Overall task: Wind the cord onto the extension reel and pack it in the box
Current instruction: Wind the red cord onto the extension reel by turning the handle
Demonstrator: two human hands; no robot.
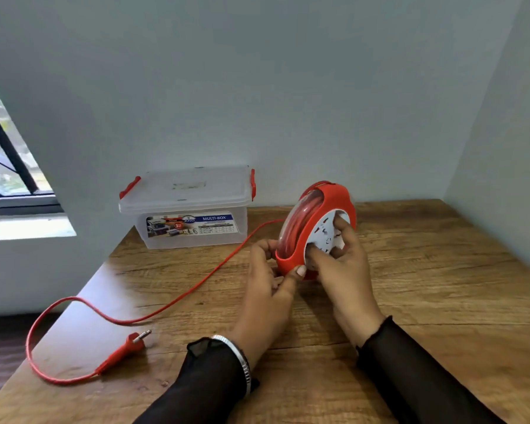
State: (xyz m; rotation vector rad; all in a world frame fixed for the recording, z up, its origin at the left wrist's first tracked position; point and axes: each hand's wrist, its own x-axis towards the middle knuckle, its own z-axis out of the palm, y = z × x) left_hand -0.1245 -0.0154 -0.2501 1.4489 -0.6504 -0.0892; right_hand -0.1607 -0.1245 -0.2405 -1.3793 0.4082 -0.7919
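She has the red extension reel stood on its edge toward the back of the wooden worktop, tilted a little. Her left hand clasps the reel's lower left rim, thumb pressed on the red front edge, the grip closed around it. Her right hand lies on the white socket face, fingers curled into its recesses, gripping the hub. The red cord leaves the reel's left side, runs across the worktop toward the front left corner, loops out past the left edge and comes back to the plug, which lies flat near that corner. The clear plastic box, lid on and red latches up, sits at the back left corner against the wall.
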